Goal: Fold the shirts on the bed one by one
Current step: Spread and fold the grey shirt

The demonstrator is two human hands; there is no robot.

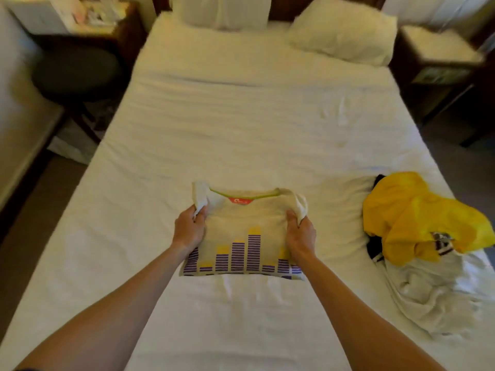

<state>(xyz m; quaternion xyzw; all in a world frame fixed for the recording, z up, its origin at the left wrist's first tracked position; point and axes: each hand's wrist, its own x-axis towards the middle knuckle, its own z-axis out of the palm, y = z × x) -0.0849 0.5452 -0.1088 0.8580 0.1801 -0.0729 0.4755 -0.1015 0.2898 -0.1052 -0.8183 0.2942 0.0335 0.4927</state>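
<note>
A cream shirt with purple and yellow bars, a green collar and a red neck label lies partly folded near the front middle of the bed. My left hand grips its left shoulder edge, with the cloth bunched between fingers and thumb. On the opposite side my right hand grips the right shoulder edge the same way. A pile of unfolded clothes lies at the right edge: a yellow shirt on top, a white garment below it, and a dark one partly hidden beneath.
Two white pillows lie at the head of the bed. A dark round stool and a desk stand to the left, a nightstand to the right. White sheet stretches beyond the shirt.
</note>
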